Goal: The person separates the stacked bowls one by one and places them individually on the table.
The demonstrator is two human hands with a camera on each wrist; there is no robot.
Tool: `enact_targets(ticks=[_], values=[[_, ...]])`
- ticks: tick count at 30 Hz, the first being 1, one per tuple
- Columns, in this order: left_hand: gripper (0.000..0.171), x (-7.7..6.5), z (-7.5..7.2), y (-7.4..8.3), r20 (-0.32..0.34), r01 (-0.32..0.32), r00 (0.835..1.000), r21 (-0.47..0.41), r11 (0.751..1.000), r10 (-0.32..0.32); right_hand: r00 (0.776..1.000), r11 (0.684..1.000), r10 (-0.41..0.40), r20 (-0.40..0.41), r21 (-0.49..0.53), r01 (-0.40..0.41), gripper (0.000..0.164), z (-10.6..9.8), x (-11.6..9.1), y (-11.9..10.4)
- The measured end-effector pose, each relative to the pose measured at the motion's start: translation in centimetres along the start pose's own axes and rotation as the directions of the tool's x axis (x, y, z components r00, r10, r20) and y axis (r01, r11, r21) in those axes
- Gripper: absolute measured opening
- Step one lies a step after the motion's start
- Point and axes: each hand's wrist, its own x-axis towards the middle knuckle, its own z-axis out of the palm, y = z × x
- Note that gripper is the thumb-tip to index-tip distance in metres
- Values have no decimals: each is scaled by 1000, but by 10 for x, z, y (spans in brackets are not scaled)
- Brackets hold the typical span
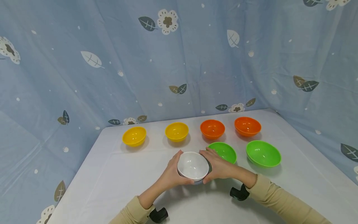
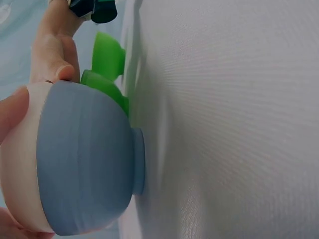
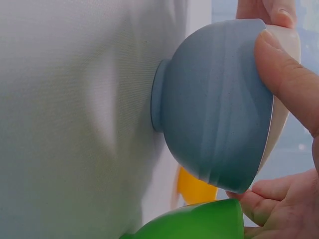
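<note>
A white bowl (image 1: 193, 165) sits nested inside a blue-grey bowl (image 2: 87, 159), its white wall standing out above the blue rim. My left hand (image 1: 172, 173) holds the white bowl from the left, thumb toward me and fingers on the far side. From the right, my right hand (image 1: 222, 167) grips the blue-grey bowl (image 3: 217, 102), its thumb pressed at the rim. The blue bowl's foot is close over the white tablecloth. Just behind the right hand is a green bowl (image 1: 223, 151), partly hidden by its fingers.
Another green bowl (image 1: 263, 153) stands farther right. Along the back are two yellow bowls, the left one (image 1: 134, 137) and the right one (image 1: 176, 132), then two orange bowls, one (image 1: 212, 129) left of the other (image 1: 247, 126). A patterned blue curtain (image 1: 126, 62) hangs behind the table.
</note>
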Motion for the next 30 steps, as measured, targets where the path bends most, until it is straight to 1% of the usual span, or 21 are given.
enact_targets(ticks=[6,9,16,20,24,30], values=[[111,-1,-5,5,-21,-25,999,-30,999,25,1000,1000,2,7,4,-2,103,0,0,1],[111,-3,-9,7,-38,-24,999,-49,999,23,1000,1000,12,10,9,-12,104,0,0,1],[111,-8,-20,14,-82,16,996,-103,995,-24,998,998,66,22,4,-67,108,0,0,0],[109,-11,-27,16,-105,41,993,-119,992,-54,998,998,55,18,11,-55,105,0,0,0],[111,-15,-35,14,-133,61,988,-137,989,-80,999,999,42,19,6,-42,105,0,0,-1],[114,-17,-51,9,-199,55,976,-194,979,-94,999,999,35,20,-8,-35,105,0,-1,-1]])
